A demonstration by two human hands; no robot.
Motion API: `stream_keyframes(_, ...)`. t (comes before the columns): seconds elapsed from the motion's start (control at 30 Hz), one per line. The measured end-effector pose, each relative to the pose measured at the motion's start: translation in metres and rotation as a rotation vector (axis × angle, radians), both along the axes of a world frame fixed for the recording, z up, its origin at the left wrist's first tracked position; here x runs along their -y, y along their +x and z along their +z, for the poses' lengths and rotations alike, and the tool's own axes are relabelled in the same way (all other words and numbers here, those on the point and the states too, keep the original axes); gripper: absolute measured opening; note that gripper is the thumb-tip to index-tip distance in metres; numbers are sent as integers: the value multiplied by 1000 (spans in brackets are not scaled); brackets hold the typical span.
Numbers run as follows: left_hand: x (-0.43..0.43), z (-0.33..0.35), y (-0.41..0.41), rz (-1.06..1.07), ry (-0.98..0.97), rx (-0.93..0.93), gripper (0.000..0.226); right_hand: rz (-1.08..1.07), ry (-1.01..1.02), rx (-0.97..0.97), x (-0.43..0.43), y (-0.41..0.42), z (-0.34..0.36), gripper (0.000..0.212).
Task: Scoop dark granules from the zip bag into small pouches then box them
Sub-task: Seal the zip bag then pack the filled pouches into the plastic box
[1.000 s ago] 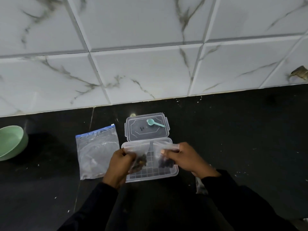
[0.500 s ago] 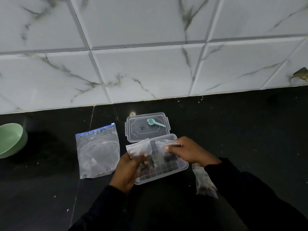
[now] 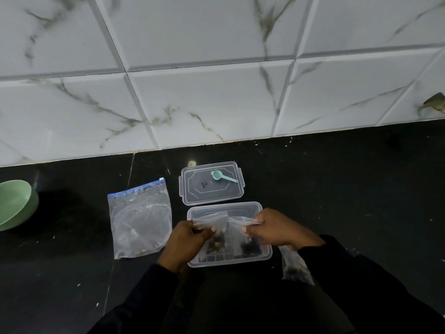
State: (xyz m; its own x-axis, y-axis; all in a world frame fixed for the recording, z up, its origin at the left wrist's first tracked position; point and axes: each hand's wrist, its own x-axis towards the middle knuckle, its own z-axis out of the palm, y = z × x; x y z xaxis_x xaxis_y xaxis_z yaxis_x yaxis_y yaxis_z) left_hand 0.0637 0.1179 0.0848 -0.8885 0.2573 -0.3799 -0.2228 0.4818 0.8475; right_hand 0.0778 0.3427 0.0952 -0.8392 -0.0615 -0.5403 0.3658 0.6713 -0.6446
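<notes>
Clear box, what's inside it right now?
The left pouch in the left hand, right pouch in the right hand, above a grid floor. They hide the rest.

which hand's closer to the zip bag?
Left. The left hand, gripping a pouch, sits right of the zip bag; the right hand, gripping another, is farther right over the box.

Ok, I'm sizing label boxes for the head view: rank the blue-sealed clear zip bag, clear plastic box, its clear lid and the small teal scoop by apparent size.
1. Clear plastic box and clear zip bag with a blue seal: look alike, box partly covered, so unranked.
2. Clear plastic lid.
3. Small teal plastic scoop.
</notes>
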Motion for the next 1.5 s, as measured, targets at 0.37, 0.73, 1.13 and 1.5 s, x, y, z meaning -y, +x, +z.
stream_keyframes(0.37,2,15,-21,-690,-386,-284,16,384,173,-181,-1,-2,5,14)
stream_keyframes(0.73,-8,-2,-34,-729,-487,-258,29,657,209,-247,0,-19,-2,39)
stream_keyframes(1.13,5,-7,-29,-752,-474,-464,26,556,41,-318,-4,-1,-8,20)
stream_keyframes(1.5,6,3,-22,-756,-498,-389,21,507,132,-402,-3,14,-5,13)
